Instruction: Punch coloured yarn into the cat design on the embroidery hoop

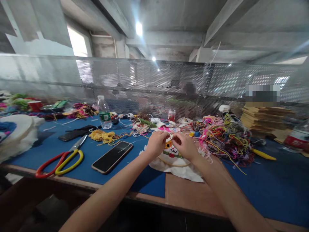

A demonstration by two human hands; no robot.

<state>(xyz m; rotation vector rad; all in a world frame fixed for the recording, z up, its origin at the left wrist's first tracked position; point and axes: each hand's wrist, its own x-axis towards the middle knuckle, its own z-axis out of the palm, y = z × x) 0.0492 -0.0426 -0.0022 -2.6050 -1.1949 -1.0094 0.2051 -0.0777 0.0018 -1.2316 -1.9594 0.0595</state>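
Observation:
My left hand (157, 142) and my right hand (185, 145) are close together over an embroidery hoop (175, 165) stretched with white cloth (190, 174). Fingers on both hands are bent into a pinch, and what sits between the fingertips is too small to make out. Below them the cloth carries a stitched figure (170, 150) in orange, white, red and green, partly hidden by my hands. A large tangle of many-coloured yarn (224, 137) lies just right of the hoop. Left of it rests a dark phone (113, 157).
Large scissors (63, 160) with red and yellow handles lie at the table's left front. Yellow yarn (104, 136), a water bottle (104, 114) and another hooped cloth (20, 130) stand beyond. On the right are stacked brown packets (262, 120) and a yellow tool (263, 154). A perforated metal screen (154, 80) closes the back.

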